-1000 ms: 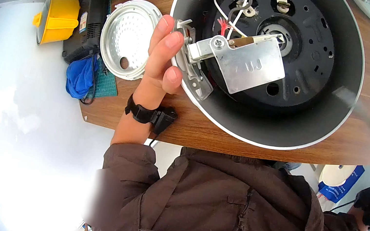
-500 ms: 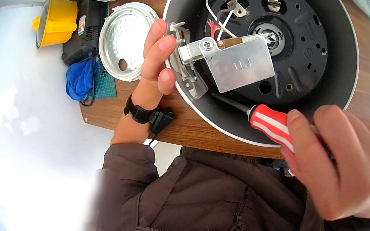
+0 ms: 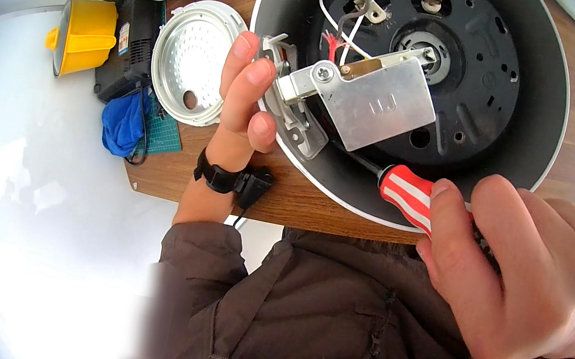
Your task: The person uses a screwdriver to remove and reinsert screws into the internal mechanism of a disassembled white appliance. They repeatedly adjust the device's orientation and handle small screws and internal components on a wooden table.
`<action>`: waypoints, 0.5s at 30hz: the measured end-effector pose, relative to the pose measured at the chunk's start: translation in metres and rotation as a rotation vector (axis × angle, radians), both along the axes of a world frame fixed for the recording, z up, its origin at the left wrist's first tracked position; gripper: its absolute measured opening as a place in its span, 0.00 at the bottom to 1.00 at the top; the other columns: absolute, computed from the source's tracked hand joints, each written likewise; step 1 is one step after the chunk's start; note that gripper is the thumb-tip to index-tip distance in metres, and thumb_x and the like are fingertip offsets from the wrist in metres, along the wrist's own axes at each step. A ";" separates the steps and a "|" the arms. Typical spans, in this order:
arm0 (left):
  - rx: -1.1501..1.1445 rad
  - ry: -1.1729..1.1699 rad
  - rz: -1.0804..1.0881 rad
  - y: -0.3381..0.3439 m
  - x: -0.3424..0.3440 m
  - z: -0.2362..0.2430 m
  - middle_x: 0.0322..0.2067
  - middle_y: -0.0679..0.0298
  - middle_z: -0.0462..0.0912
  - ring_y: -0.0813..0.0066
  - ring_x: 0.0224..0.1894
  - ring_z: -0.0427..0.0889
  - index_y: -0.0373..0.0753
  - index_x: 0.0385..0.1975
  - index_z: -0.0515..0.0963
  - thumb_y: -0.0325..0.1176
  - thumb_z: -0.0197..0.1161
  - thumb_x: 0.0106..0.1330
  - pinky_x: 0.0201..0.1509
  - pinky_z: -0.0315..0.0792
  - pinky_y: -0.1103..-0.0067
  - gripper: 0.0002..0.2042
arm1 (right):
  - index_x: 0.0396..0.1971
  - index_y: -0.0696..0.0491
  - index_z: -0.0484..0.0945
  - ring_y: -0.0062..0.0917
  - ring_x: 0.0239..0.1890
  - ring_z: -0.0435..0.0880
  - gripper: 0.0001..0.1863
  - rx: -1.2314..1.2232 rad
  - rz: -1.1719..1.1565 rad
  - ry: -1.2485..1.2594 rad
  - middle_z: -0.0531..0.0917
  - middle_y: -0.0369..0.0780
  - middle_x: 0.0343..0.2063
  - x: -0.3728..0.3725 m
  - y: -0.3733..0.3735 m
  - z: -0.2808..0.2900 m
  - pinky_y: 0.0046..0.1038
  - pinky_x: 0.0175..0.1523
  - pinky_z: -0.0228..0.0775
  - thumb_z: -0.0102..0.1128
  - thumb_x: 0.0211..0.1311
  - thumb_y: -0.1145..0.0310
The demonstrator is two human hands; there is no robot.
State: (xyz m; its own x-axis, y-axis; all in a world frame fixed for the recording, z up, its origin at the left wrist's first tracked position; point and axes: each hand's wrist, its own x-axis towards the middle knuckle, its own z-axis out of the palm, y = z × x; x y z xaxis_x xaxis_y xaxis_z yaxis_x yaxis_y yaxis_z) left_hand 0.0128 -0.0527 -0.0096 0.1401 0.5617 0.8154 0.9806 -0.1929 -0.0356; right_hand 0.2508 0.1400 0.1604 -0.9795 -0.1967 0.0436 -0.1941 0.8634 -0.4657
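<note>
One screwdriver [image 3: 408,195] is pointing its thin metal shaft into one round, dark-walled appliance housing [image 3: 537,116], beside one flat silvery metal plate [image 3: 384,112]; the right hand [image 3: 528,276] is clamping its fingers around the red-and-white striped handle. The left hand [image 3: 246,99] is standing at the housing's left rim, visible fingers apart, grip hidden; one dimpled circular lid [image 3: 191,47] is lying beyond.

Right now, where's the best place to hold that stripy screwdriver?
Probably by its striped handle, coming from the right, as the right hand does. The handle is the thick part and lies on that side, while the thin shaft points left, toward the metal bracket.
</note>
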 end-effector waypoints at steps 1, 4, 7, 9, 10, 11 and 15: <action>-0.002 0.002 0.003 -0.001 0.001 0.000 0.66 0.48 0.58 0.38 0.70 0.63 0.50 0.74 0.45 0.32 0.65 0.67 0.70 0.69 0.58 0.41 | 0.37 0.71 0.81 0.23 0.17 0.72 0.27 -0.013 0.012 -0.002 0.70 0.39 0.22 -0.001 0.000 -0.002 0.26 0.16 0.60 0.71 0.29 0.75; -0.009 0.002 0.006 -0.001 0.001 0.000 0.66 0.48 0.58 0.38 0.70 0.63 0.50 0.74 0.45 0.32 0.66 0.66 0.70 0.70 0.58 0.41 | 0.37 0.72 0.80 0.24 0.17 0.72 0.27 -0.039 0.022 -0.008 0.70 0.39 0.23 -0.002 0.004 -0.003 0.27 0.16 0.61 0.71 0.29 0.75; -0.017 0.010 0.026 -0.004 0.003 0.001 0.66 0.48 0.58 0.38 0.70 0.63 0.49 0.74 0.45 0.32 0.67 0.66 0.69 0.70 0.58 0.42 | 0.37 0.72 0.80 0.24 0.17 0.72 0.28 -0.054 0.037 -0.011 0.71 0.39 0.23 -0.002 0.008 -0.003 0.27 0.16 0.61 0.71 0.28 0.74; -0.024 0.015 0.029 -0.004 0.004 0.001 0.66 0.48 0.58 0.38 0.69 0.63 0.49 0.74 0.44 0.32 0.68 0.65 0.69 0.71 0.58 0.43 | 0.38 0.72 0.80 0.24 0.17 0.73 0.28 -0.068 0.034 -0.007 0.71 0.40 0.24 -0.004 0.008 -0.002 0.28 0.17 0.62 0.70 0.28 0.74; -0.023 0.015 0.032 -0.004 0.003 0.001 0.66 0.48 0.58 0.38 0.69 0.63 0.49 0.74 0.44 0.32 0.68 0.65 0.69 0.71 0.58 0.43 | 0.38 0.72 0.80 0.25 0.17 0.73 0.28 -0.078 0.034 0.001 0.72 0.40 0.24 -0.004 0.009 -0.002 0.28 0.17 0.62 0.70 0.29 0.74; -0.022 0.019 0.037 -0.005 0.004 0.000 0.66 0.48 0.58 0.38 0.69 0.63 0.49 0.74 0.44 0.32 0.68 0.65 0.69 0.71 0.58 0.43 | 0.38 0.72 0.80 0.25 0.17 0.73 0.28 -0.075 0.036 -0.003 0.72 0.40 0.25 -0.005 0.009 -0.003 0.28 0.17 0.62 0.70 0.29 0.74; -0.025 0.023 0.054 -0.007 0.005 -0.001 0.65 0.48 0.58 0.38 0.69 0.63 0.48 0.74 0.44 0.32 0.70 0.64 0.69 0.71 0.58 0.45 | 0.38 0.71 0.80 0.26 0.17 0.74 0.27 -0.077 0.049 0.001 0.73 0.41 0.26 -0.005 0.008 -0.005 0.28 0.17 0.63 0.70 0.30 0.74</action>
